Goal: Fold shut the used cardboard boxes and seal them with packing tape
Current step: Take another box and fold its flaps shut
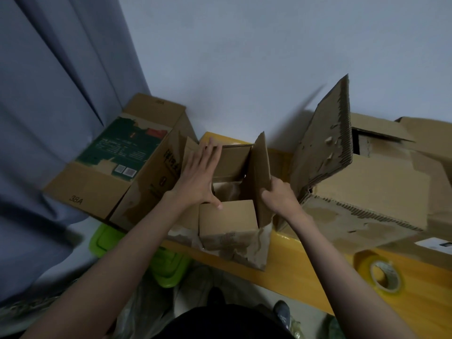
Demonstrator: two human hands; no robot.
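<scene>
My left hand lies flat, fingers straight, on the left flap of the small box at the yellow surface edge; right hand pinches the upright right flap. Worn card could tear, or the box slide off. Big torn box crowds the right, tape roll waits nearby

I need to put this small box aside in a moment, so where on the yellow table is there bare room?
Bare tabletop lies along the near edge, between the small box and the tape roll. Beyond it the torn big box and, at left, the printed box crowd the back.
</scene>
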